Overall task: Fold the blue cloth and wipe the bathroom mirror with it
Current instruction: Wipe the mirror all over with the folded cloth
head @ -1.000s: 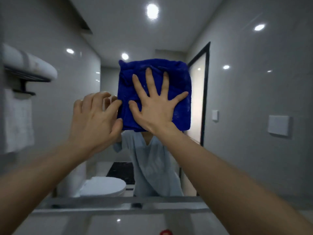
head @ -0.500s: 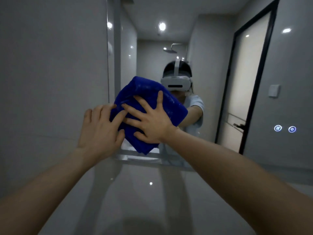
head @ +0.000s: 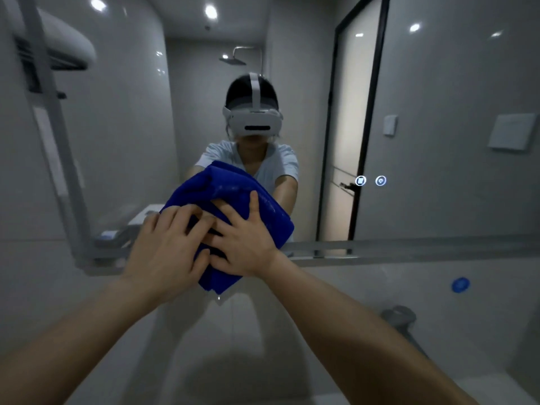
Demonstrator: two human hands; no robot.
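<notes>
The folded blue cloth (head: 230, 194) lies against the bottom of the bathroom mirror (head: 438, 185) and hangs over its lower frame. My right hand (head: 245, 241) presses flat on the cloth with its fingers spread. My left hand (head: 169, 249) sits on the cloth's left part, fingers bent over it and thumb against its lower fold, holding it; its fingertips overlap my right hand's fingers. The mirror reflects a person wearing a white headset and a light shirt.
Two lit round touch icons (head: 370, 180) glow on the mirror to the right. A small blue round object (head: 460, 285) and a grey tap (head: 399, 317) are at the lower right. A towel rack (head: 58, 48) shows at the upper left, and a dark-framed door (head: 350, 127) is reflected.
Both hands have carried the cloth down from high on the mirror to its lower edge. The view has swung left, then back right and downward.
</notes>
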